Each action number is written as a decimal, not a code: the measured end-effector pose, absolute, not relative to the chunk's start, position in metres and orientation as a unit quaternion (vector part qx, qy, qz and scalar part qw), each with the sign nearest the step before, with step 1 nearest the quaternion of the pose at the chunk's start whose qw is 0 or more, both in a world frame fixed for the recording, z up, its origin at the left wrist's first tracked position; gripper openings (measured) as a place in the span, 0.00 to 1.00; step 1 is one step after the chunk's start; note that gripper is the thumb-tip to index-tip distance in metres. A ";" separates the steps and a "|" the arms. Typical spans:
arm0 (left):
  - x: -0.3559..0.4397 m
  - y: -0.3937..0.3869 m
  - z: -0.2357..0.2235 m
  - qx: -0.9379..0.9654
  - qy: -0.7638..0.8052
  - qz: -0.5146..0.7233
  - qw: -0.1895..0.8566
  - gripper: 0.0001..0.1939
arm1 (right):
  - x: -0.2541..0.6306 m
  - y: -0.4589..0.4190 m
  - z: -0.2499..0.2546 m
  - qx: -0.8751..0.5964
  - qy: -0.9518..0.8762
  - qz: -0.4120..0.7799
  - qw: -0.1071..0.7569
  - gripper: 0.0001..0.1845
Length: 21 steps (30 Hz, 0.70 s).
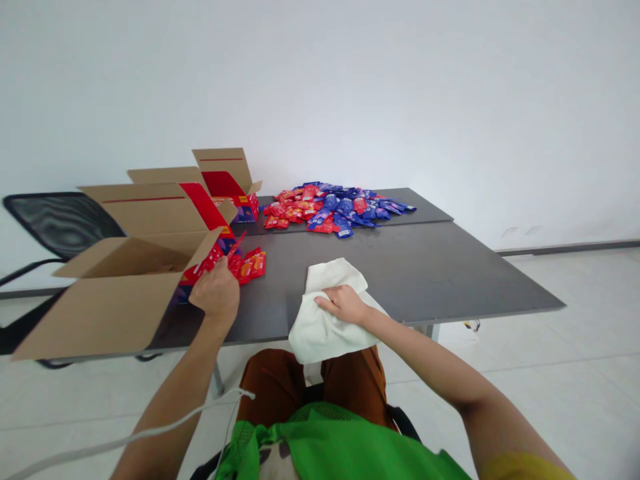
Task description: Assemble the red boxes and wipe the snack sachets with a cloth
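My left hand is at the near left of the dark grey table, with its fingers among loose red sachets beside an open cardboard box. The back of the hand hides its fingertips, so any grip is hidden. My right hand lies on a crumpled white cloth, with the fingers pressing into its folds. The cloth hangs over the table's near edge. Farther back lies a mixed heap of red and blue sachets.
Two more open cardboard boxes with red interiors stand behind the near box at the table's left side. A black mesh chair sits left of the table. A white cable runs across my left forearm. A wall stands behind, above a tiled floor.
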<state>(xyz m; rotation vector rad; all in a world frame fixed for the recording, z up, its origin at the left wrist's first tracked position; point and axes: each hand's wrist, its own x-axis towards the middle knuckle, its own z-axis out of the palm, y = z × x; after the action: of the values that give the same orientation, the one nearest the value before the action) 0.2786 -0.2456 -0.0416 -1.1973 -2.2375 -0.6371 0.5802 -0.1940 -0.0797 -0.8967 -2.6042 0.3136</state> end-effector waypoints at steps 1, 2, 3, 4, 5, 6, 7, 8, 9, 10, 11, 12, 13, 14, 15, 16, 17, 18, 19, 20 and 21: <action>0.273 -0.246 -0.047 -0.446 -0.826 -0.224 0.262 0.23 | 0.580 -0.194 -0.080 -0.318 -0.924 0.110 0.182 0.26; 0.269 -0.246 -0.052 -0.451 -0.827 -0.211 0.261 0.23 | 0.580 -0.194 -0.080 -0.317 -0.925 0.109 0.181 0.26; 0.268 -0.246 -0.056 -0.451 -0.831 -0.198 0.256 0.22 | 0.580 -0.194 -0.080 -0.315 -0.926 0.108 0.180 0.26; 0.268 -0.247 -0.060 -0.447 -0.840 -0.185 0.247 0.22 | 0.580 -0.194 -0.080 -0.314 -0.926 0.108 0.179 0.26; 0.270 -0.247 -0.062 -0.439 -0.850 -0.171 0.234 0.22 | 0.580 -0.194 -0.080 -0.313 -0.926 0.108 0.179 0.26; 0.273 -0.248 -0.063 -0.430 -0.861 -0.157 0.220 0.21 | 0.581 -0.194 -0.080 -0.313 -0.926 0.109 0.180 0.26; 0.276 -0.248 -0.063 -0.425 -0.870 -0.145 0.206 0.21 | 0.581 -0.194 -0.080 -0.314 -0.926 0.110 0.181 0.26; 0.280 -0.248 -0.062 -0.422 -0.875 -0.136 0.197 0.21 | 0.581 -0.194 -0.079 -0.315 -0.925 0.110 0.181 0.26; 0.284 -0.249 -0.061 -0.422 -0.876 -0.131 0.191 0.22 | 0.581 -0.194 -0.079 -0.316 -0.925 0.110 0.181 0.26; 0.288 -0.249 -0.059 -0.425 -0.876 -0.129 0.189 0.23 | 0.581 -0.194 -0.079 -0.317 -0.924 0.110 0.180 0.25; 0.291 -0.250 -0.057 -0.427 -0.875 -0.130 0.188 0.25 | 0.581 -0.195 -0.079 -0.318 -0.925 0.109 0.178 0.25; 0.294 -0.251 -0.055 -0.428 -0.874 -0.133 0.187 0.26 | 0.581 -0.195 -0.079 -0.319 -0.925 0.108 0.176 0.25; 0.296 -0.252 -0.053 -0.430 -0.874 -0.136 0.183 0.27 | 0.581 -0.195 -0.078 -0.319 -0.925 0.107 0.174 0.25; 0.298 -0.254 -0.051 -0.429 -0.875 -0.139 0.178 0.27 | 0.581 -0.195 -0.078 -0.320 -0.926 0.106 0.172 0.25; 0.300 -0.257 -0.049 -0.426 -0.876 -0.144 0.175 0.27 | 0.581 -0.195 -0.078 -0.322 -0.925 0.105 0.171 0.25; 0.302 -0.260 -0.047 -0.422 -0.877 -0.153 0.172 0.25 | 0.581 -0.195 -0.078 -0.323 -0.925 0.105 0.171 0.25; 0.304 -0.264 -0.046 -0.414 -0.879 -0.165 0.172 0.24 | 0.581 -0.195 -0.078 -0.323 -0.925 0.105 0.172 0.25; 0.306 -0.268 -0.044 -0.402 -0.881 -0.181 0.172 0.24 | 0.581 -0.195 -0.078 -0.322 -0.925 0.105 0.173 0.25; 0.308 -0.273 -0.041 -0.388 -0.883 -0.202 0.171 0.24 | 0.581 -0.195 -0.079 -0.322 -0.925 0.105 0.174 0.25; 0.309 -0.279 -0.039 -0.372 -0.884 -0.230 0.163 0.23 | 0.581 -0.195 -0.079 -0.322 -0.925 0.105 0.174 0.25; 0.310 -0.285 -0.037 -0.358 -0.883 -0.271 0.134 0.23 | 0.581 -0.195 -0.079 -0.323 -0.925 0.104 0.174 0.25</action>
<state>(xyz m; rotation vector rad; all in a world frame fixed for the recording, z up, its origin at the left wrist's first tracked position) 0.3096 -0.2855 -0.0366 -1.0389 -2.5603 -0.7855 0.5806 -0.1947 -0.0788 -0.9150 -2.6223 0.2937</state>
